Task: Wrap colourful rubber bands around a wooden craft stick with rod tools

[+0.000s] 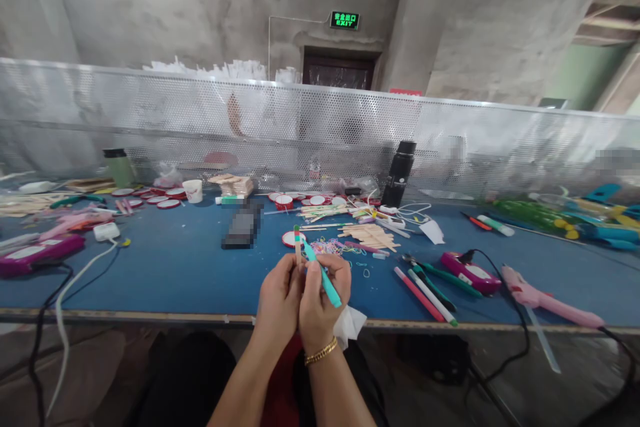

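My left hand (276,295) pinches a flat wooden craft stick (299,252) upright, its top end coloured green and red. A turquoise marker pen (324,275) is gripped in my right hand (320,300), its tip close to the coloured part of the stick; whether they touch I cannot tell. Both hands are side by side above the table's front edge. Just beyond them lie a small red-rimmed white drum (292,239) and a heap of tiny coloured rubber bands (327,248). White tissue (351,324) shows below my right hand.
Bare craft sticks (370,236) lie beyond the rubber bands. To the right are a red pen (418,293), green-handled pliers (453,279) and a pink glue gun (545,299). A black bottle (399,173) stands at the back; a dark phone-like object (242,225) lies left.
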